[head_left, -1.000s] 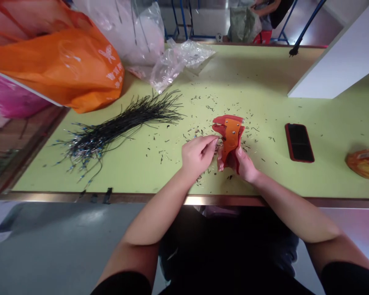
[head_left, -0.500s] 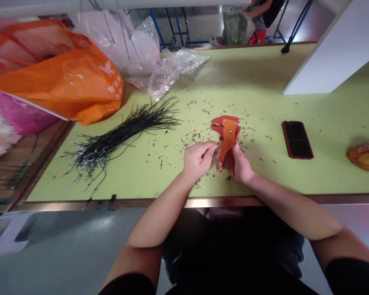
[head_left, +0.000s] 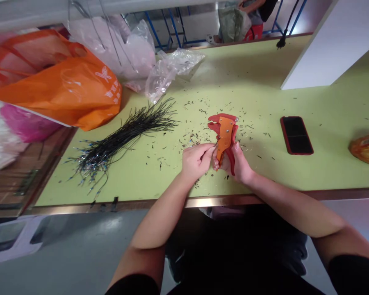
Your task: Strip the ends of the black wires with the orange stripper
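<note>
The right hand (head_left: 236,164) is closed tight around a red and orange wire stripper (head_left: 225,133), held just over the table (head_left: 326,172). The left hand (head_left: 197,160) bends in beside it, its fingers pinching a thin wire (head_left: 215,144).

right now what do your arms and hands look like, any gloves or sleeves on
The left sleeve and right sleeve are short and black, ending above the elbows, so both forearms are bare. The left hand and right hand wear no gloves, and no watch or bracelet shows on either wrist.
</note>
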Tool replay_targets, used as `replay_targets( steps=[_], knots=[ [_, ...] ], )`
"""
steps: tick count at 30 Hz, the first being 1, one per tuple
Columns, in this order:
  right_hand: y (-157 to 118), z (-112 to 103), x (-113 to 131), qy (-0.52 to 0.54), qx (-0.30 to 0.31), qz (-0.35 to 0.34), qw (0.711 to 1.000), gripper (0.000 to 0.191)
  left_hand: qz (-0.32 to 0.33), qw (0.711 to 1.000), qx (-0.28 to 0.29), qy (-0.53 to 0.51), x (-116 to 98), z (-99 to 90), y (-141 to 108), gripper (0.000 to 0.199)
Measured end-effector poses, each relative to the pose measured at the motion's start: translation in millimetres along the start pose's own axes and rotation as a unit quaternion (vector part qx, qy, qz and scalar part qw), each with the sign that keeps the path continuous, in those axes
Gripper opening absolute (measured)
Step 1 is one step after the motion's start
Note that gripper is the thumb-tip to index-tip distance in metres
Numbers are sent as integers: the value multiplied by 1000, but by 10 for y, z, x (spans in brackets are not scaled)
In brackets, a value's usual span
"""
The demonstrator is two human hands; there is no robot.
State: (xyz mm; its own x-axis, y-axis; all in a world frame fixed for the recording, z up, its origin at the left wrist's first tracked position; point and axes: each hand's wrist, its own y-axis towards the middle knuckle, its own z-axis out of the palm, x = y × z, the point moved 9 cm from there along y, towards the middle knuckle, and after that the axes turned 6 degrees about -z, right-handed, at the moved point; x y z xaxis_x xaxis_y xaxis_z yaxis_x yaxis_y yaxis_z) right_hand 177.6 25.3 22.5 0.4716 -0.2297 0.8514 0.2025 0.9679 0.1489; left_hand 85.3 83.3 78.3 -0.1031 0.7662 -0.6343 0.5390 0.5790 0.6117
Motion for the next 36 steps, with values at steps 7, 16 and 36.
replay_targets(
  steps=[7,16,36],
  knots=[
    [-60,72,16,29,80,71,994,86,-70,994,-80,-16,241,-142,3,36],
    [-62,114,57,-3,118,60,991,88,-58,993,-99,-2,214,-201,22,32],
    [-23,-64,-58,-16,90,63,994,82,73,994,-26,76,-166,-88,45,20]
  ],
)
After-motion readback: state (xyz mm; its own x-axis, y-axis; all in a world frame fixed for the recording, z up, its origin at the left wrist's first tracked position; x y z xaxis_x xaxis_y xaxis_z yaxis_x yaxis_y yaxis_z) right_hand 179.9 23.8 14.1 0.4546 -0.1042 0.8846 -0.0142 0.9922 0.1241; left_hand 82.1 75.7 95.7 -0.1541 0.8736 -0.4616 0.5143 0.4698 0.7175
